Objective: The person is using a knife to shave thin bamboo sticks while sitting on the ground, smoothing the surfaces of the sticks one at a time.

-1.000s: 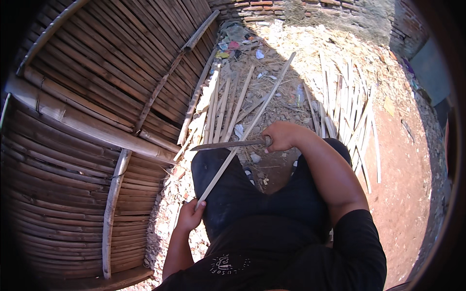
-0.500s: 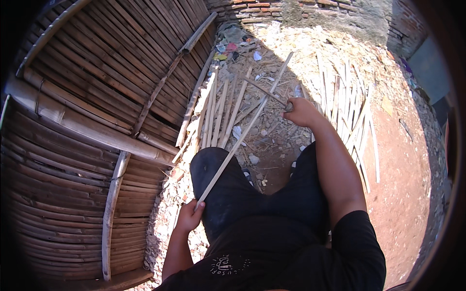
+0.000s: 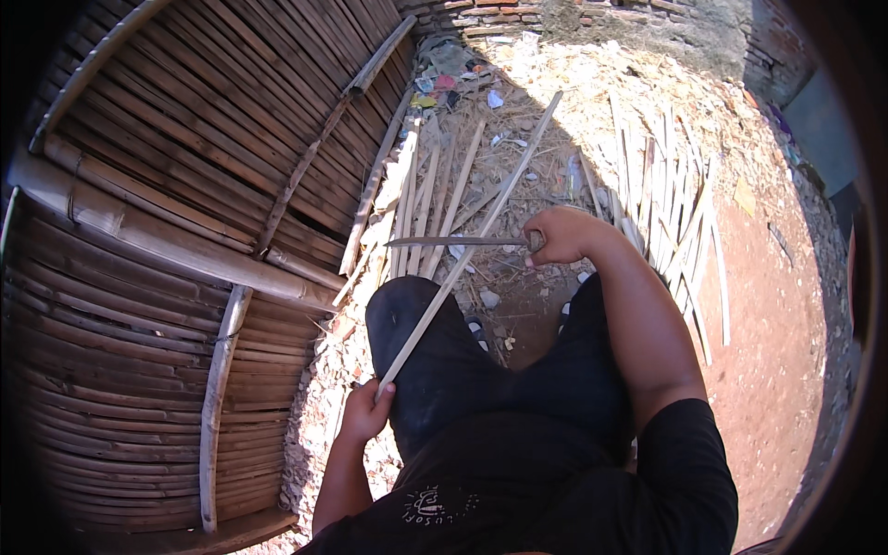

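Note:
My left hand [image 3: 366,413] is closed around the near end of a long, pale bamboo strip [image 3: 428,315]. The strip slants over my left thigh, its far end out over the littered ground. In my right hand [image 3: 561,235] is a long-bladed knife [image 3: 435,241], gripped by its handle. Its dark blade points left and crosses the strip about halfway along; whether the edge presses on the strip I cannot tell. My fingers hide most of the handle.
Several cut strips [image 3: 453,194] lie left of centre, beside a bamboo-slat wall [image 3: 157,231]. A larger heap of strips [image 3: 675,203] spreads on the right. At the back stands a brick wall [image 3: 638,23], with scraps of litter [image 3: 444,83] near it.
My right hand has come nearer and slightly left, drawing the knife down along the strip. The blade has swung from a slant to nearly level. My left hand keeps its hold almost unmoved.

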A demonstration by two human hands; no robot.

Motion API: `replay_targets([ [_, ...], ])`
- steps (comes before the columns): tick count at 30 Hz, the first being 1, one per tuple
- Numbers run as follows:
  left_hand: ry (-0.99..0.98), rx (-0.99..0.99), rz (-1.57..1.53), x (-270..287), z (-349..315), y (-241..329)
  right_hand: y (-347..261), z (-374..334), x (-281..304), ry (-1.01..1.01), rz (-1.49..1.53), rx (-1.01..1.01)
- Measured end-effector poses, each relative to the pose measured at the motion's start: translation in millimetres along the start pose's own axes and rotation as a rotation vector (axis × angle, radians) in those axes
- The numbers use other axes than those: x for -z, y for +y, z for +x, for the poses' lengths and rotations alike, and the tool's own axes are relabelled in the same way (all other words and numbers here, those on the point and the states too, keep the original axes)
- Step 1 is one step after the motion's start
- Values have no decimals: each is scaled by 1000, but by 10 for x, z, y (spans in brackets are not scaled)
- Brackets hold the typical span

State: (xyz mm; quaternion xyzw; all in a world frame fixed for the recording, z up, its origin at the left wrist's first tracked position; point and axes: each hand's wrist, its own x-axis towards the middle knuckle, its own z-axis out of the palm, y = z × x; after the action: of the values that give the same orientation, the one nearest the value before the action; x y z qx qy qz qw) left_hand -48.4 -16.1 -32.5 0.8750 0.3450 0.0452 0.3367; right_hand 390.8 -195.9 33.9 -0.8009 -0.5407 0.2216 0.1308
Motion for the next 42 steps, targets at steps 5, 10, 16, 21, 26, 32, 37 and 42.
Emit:
replay_targets([
  [5,-27,7,-37,-7,43,-26,477,-23,119,377,187,-261],
  [10,-17,16,-74,-15,13,-64,241,40,-15,197,116,-111],
  [16,-5,22,-79,-19,11,-44,-317,94,-246,-141,-37,130],
  [21,28,-14,-17,-35,12,-68,-68,24,-73,-40,40,52],
  [26,-13,21,-20,-31,37,-88,452,-14,77,344,183,-289],
  [32,-48,20,-95,-9,27,-97,185,32,-17,197,138,-109],
  [37,-121,81,-146,62,54,-74,-283,59,-192,-103,-28,133],
  [42,-171,118,-213,60,57,-248,-130,78,-132,-47,65,98],
])
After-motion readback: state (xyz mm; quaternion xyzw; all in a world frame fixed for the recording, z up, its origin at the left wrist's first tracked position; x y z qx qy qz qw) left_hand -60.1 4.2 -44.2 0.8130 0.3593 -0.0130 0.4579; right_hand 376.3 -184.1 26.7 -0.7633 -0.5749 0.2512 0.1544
